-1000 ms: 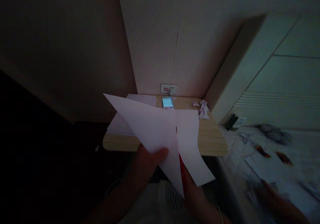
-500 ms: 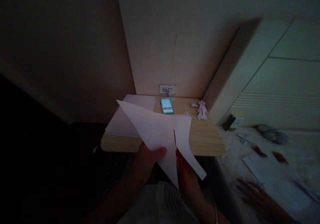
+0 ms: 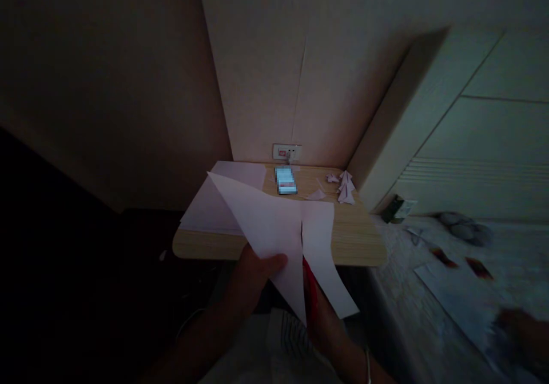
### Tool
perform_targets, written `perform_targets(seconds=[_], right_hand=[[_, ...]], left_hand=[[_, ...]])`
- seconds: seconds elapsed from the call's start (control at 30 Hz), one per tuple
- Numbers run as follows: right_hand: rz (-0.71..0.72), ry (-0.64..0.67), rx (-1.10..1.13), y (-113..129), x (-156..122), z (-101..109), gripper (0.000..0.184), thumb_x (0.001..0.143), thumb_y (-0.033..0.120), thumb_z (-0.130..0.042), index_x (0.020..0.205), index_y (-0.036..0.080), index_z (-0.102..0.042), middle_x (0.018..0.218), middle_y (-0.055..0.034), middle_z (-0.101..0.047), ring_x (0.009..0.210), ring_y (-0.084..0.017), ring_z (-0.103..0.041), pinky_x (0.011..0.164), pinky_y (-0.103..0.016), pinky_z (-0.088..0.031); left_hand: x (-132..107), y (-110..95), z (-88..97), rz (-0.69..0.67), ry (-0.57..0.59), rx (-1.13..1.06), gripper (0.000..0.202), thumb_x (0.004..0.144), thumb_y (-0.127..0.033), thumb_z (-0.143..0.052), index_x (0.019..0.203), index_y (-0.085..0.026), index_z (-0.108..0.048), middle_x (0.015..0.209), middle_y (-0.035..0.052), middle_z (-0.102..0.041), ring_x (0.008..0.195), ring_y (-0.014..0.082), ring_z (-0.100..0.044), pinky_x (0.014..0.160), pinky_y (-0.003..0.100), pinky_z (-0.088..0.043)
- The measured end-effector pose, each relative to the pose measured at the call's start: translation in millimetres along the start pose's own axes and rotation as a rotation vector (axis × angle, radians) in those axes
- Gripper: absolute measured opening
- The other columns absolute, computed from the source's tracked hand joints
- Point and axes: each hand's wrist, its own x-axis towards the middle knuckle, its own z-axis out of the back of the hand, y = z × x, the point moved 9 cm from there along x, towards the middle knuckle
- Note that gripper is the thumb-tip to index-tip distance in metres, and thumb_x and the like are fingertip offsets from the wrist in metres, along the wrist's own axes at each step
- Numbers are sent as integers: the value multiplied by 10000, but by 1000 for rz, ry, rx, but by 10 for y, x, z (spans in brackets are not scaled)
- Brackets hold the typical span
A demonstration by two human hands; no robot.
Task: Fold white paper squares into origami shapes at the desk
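My left hand (image 3: 253, 272) pinches a white sheet of paper (image 3: 270, 224), thumb on top, holding it up in front of me over the near edge of a small wooden table (image 3: 355, 241). My right hand (image 3: 323, 315) is under the sheet and grips red-handled scissors (image 3: 309, 284). Their blade runs up through a cut in the paper. The right piece of the sheet hangs loose beside the cut. The room is very dark.
On the table lie more white sheets (image 3: 214, 201), a lit phone (image 3: 286, 180) and small folded paper shapes (image 3: 345, 188). A wall socket (image 3: 287, 152) sits behind. A bed with papers (image 3: 454, 292) is at right, where another person's blurred hand (image 3: 518, 327) moves.
The scissors have cut a little further up the paper and the sheet has shifted slightly. The other person's hand on the bed has moved right.
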Motion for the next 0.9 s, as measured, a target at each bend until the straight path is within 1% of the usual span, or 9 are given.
perform_targets(seconds=[0.1, 0.23, 0.3, 0.4, 0.47, 0.57, 0.63, 0.77, 0.9], right_hand=[[-110, 12, 105, -123, -33, -41, 507, 851, 517, -425, 1262, 240, -530, 1232, -61, -605, 1147, -231, -551, 936, -397, -471], [-111, 19, 71, -99, -47, -43, 504, 860, 535, -382, 1219, 237, -572, 1164, -70, -647, 1121, -248, -570, 937, -418, -464], [-113, 4, 44, -74, -39, -19, 510, 866, 534, -366, 1229, 233, -561, 1173, -69, -643, 1139, -239, -557, 954, -408, -453], [-113, -24, 21, -81, -28, 32, 536, 861, 519, -391, 1289, 212, -495, 1298, -66, -551, 1221, -216, -484, 1010, -378, -404], [-97, -14, 6, -107, -27, 45, 562, 845, 518, -429, 1307, 202, -470, 1378, -63, -466, 1284, -210, -405, 1061, -373, -338], [-106, -35, 35, -161, -29, 70, 572, 832, 520, -451, 1314, 212, -463, 1416, -49, -416, 1333, -212, -322, 1103, -390, -253], [-150, -73, 86, -178, -30, 83, 569, 830, 503, -463, 1317, 208, -463, 1392, -55, -448, 1321, -221, -344, 1093, -400, -274], [-222, -143, 174, -115, -26, 77, 577, 816, 469, -495, 1312, 174, -475, 1313, -79, -536, 1236, -241, -462, 1035, -386, -368], [-221, -161, 173, -80, -13, 81, 567, 808, 467, -503, 1306, 196, -483, 1341, -53, -509, 1256, -227, -438, 1067, -367, -320]], left_hand=[[-13, -13, -4, 5, -7, 2, 528, 566, -190, -736, 1056, -103, -557, 1008, 129, -680, 892, 260, -636, 792, 368, -493], [-41, -21, -32, 7, 17, 0, 533, 581, -194, -730, 1077, -107, -555, 1017, 127, -679, 902, 261, -634, 790, 365, -492], [-56, -7, -44, 14, 36, -5, 533, 590, -203, -730, 1086, -112, -557, 1020, 125, -680, 907, 260, -633, 791, 361, -492], [-72, 8, -53, 21, 52, -5, 523, 596, -219, -732, 1083, -119, -568, 1000, 115, -688, 897, 258, -634, 774, 351, -495], [-78, 6, -49, 21, 43, 5, 521, 590, -214, -734, 1077, -117, -574, 990, 114, -691, 889, 257, -636, 765, 345, -496], [-84, 4, -48, 24, 26, 0, 524, 582, -201, -737, 1073, -114, -573, 987, 110, -692, 884, 252, -638, 766, 339, -496], [-87, 12, -61, 27, 33, -12, 514, 586, -202, -735, 1067, -117, -574, 975, 102, -696, 875, 248, -640, 761, 334, -499], [-89, 45, -62, 35, 40, -5, 511, 600, -192, -725, 1080, -123, -565, 984, 91, -695, 887, 246, -639, 768, 329, -498], [-94, 39, -84, 32, 58, -14, 514, 608, -172, -718, 1093, -124, -553, 987, 82, -694, 887, 235, -638, 769, 315, -497]])
